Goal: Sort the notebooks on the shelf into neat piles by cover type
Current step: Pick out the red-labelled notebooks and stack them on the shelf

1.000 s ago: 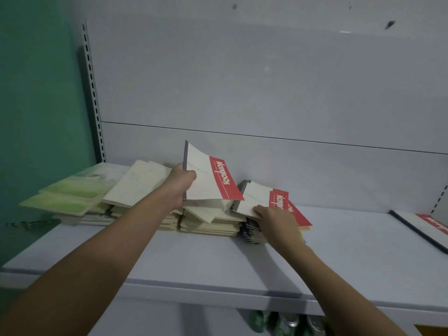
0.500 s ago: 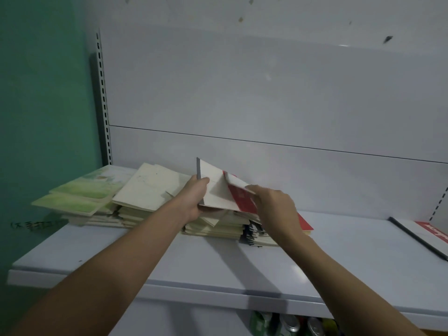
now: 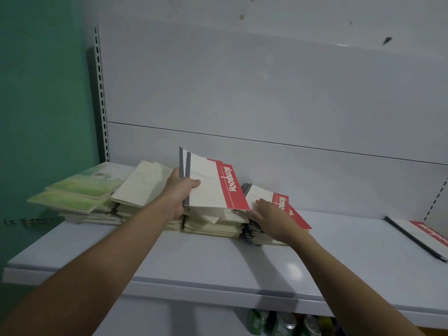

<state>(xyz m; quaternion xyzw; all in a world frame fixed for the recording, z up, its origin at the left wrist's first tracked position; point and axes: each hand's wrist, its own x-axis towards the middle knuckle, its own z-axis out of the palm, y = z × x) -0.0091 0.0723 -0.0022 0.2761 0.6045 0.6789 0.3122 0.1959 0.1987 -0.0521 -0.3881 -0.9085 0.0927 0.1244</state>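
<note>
My left hand (image 3: 181,190) grips two red-and-white notebooks (image 3: 213,185) by their grey spines, tilted up above the cream pile (image 3: 213,225). My right hand (image 3: 269,218) lies with straight fingers on the top notebook of the red-and-white pile (image 3: 278,204) at the right of the row. Further left lie a cream-cover pile (image 3: 143,185) and a green-cover pile (image 3: 80,190), both loosely fanned. All of them sit on the pale grey shelf (image 3: 218,263).
Another red-and-white notebook (image 3: 421,235) lies alone at the shelf's right end. A slotted upright (image 3: 100,93) and a green wall (image 3: 43,93) close off the left. Cans (image 3: 283,323) stand on the level below the shelf's front edge.
My right hand has added a second red-and-white notebook to the one in my left hand, then dropped back onto the right pile. My left hand has lifted the pair slightly.
</note>
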